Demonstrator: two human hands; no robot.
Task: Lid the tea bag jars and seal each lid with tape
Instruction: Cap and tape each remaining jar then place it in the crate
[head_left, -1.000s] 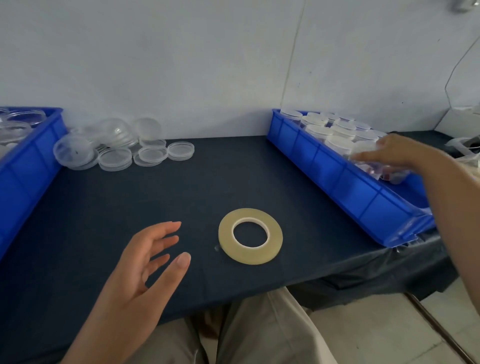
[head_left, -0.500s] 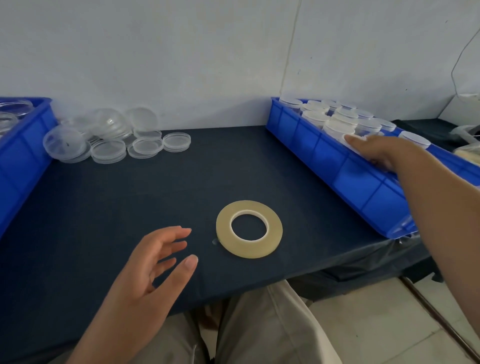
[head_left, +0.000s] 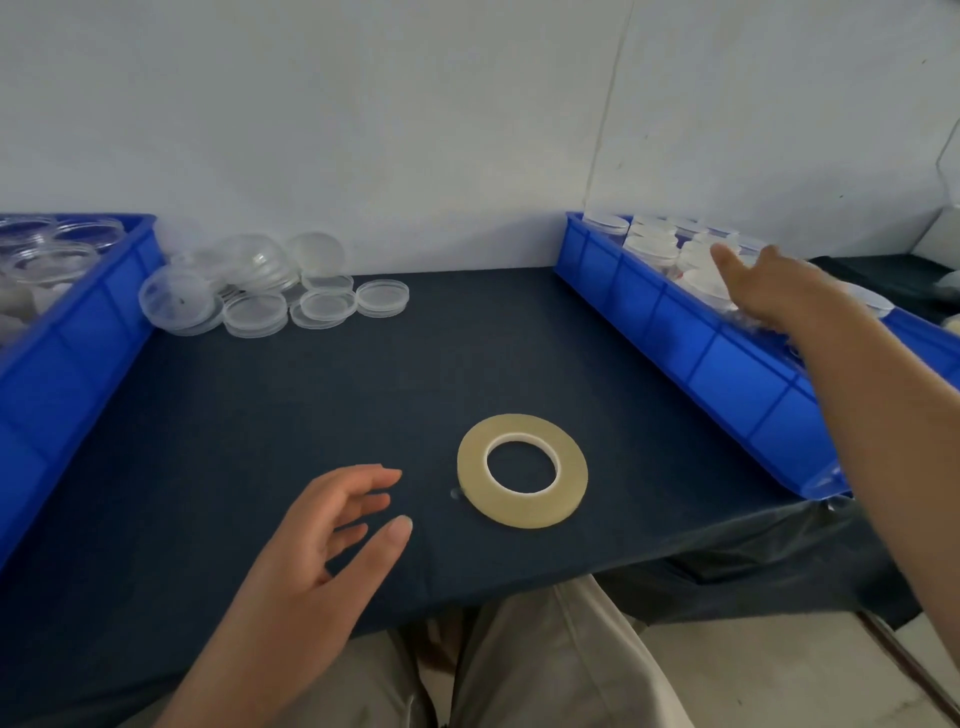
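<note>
Right hand (head_left: 779, 296) farther over jars (head_left: 652, 248)

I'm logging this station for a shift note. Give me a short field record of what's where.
tape roll: flat on the table, untouched
left hand: open, beside the roll, holds nothing
right hand: open, fingers extended over the lidded jars
lidded jars: in the right blue bin
loose lids: piled at the back left
left blue bin: clear containers inside

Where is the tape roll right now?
In the head view the tape roll lies flat on the dark tablecloth near the front edge, just right of the left hand.
</note>
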